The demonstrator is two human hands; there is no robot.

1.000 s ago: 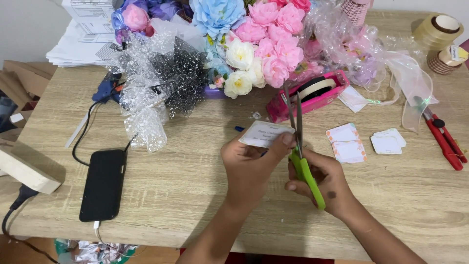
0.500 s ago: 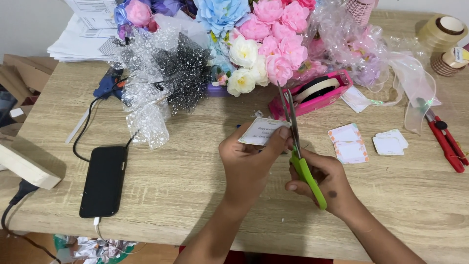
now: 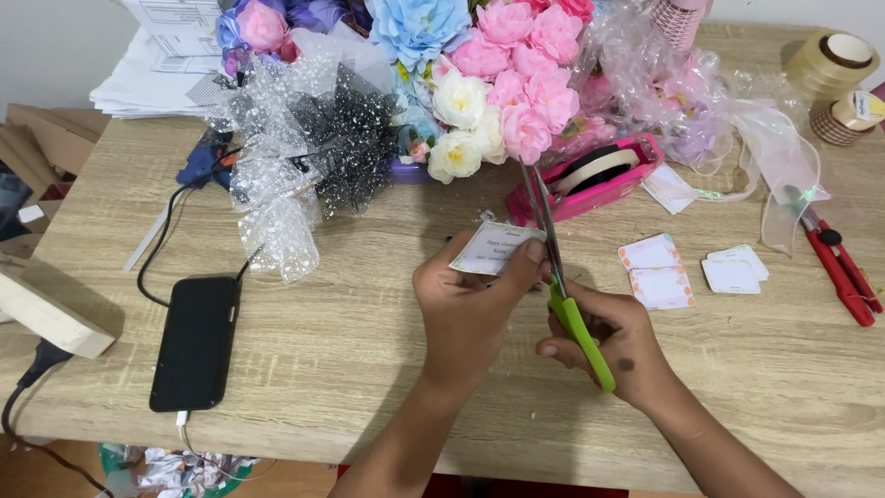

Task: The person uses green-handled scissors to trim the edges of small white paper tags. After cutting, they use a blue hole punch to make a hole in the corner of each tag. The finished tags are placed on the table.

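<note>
Our left hand (image 3: 466,300) pinches small printed card (image 3: 493,249) above wooden table (image 3: 369,332). Our right hand (image 3: 613,346) grips green-handled scissors (image 3: 562,277), blades nearly closed along card's right edge. Trimming step under way, we judge; next needs steady straight cut. Cut cards (image 3: 659,272) right, pink tape dispenser (image 3: 590,180) behind.

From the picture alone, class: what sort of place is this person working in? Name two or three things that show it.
Probably a home craft or gift-wrapping table. Artificial flowers and netted wrap crowd the wooden table, a pink tape dispenser sits nearby, and the right hand cuts a small card with green-handled scissors.
</note>
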